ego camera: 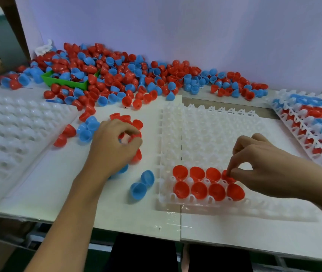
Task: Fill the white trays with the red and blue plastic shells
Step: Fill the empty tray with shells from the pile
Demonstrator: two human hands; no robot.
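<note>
A white peg tray (211, 134) lies in front of me with several red shells (197, 190) seated in its two nearest rows. My right hand (270, 169) pinches a red shell (227, 176) at the fourth place of the second row. My left hand (113, 148) is curled over a small cluster of red shells (136, 124) left of the tray and grips several of them. Two blue shells (142, 184) lie loose beside the tray's near left corner. A big heap of red and blue shells (117, 75) stretches along the back.
A green bin (65, 82) sits buried in the heap at the back left. An empty white tray (12, 134) lies at the left. A tray filled with red and blue shells (313, 122) rests at the right. A white wall stands behind.
</note>
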